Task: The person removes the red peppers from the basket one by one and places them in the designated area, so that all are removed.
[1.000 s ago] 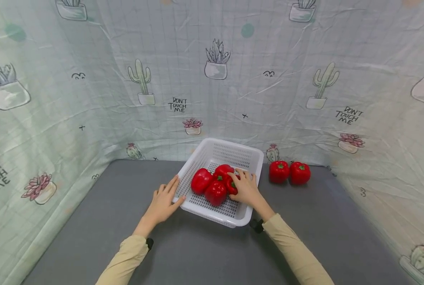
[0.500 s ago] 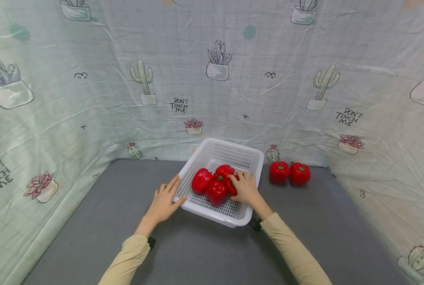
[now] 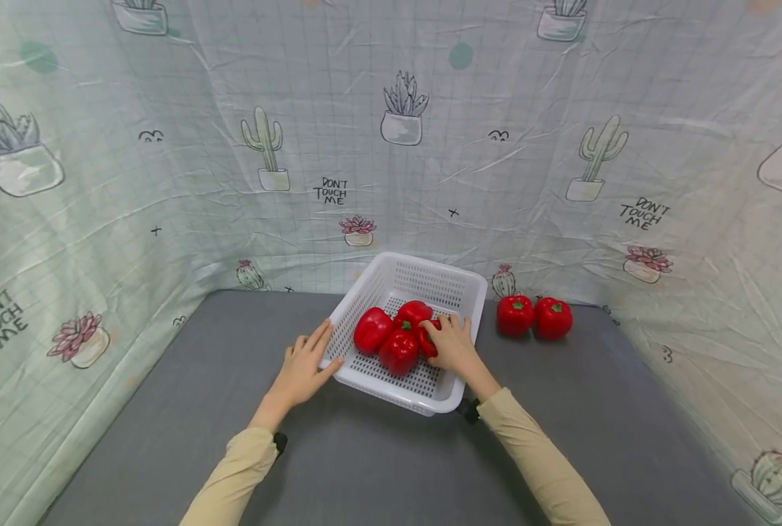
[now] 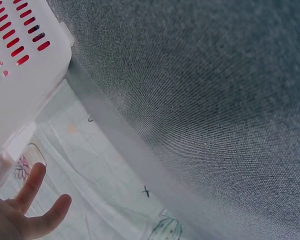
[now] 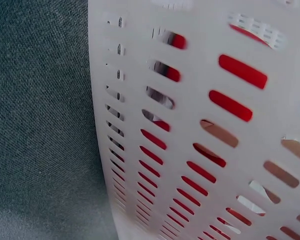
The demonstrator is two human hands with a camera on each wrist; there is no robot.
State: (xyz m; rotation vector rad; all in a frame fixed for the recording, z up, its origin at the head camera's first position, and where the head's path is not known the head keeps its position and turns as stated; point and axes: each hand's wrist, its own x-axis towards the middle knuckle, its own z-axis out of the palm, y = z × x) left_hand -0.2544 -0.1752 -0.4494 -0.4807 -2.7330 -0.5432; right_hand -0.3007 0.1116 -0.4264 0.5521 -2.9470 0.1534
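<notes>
A white perforated plastic basket [image 3: 391, 395] sits on the grey table, turned at an angle. Inside it lie a red bell pepper [image 3: 373, 330] at the left, another bell pepper [image 3: 414, 312] behind, and a bell pepper [image 3: 400, 355] at the front. My right hand [image 3: 455, 349] reaches over the right rim and grips a further bell pepper [image 3: 427, 340], partly hidden by the fingers. On the left corner of the rim rests my left hand [image 3: 299, 372], fingers extended. Through the slots of the basket wall [image 5: 134, 75], the right wrist view shows red and bits of hand.
Two more red bell peppers, one [image 3: 514, 315] beside the other [image 3: 553, 318], stand on the table right of the basket. A cactus-printed cloth [image 3: 457, 168] rises behind the table and along both sides. Grey tabletop [image 3: 365, 467] extends in front of the basket.
Both hands, the basket and the peppers keep their places. Only a slight shift of the head view shows.
</notes>
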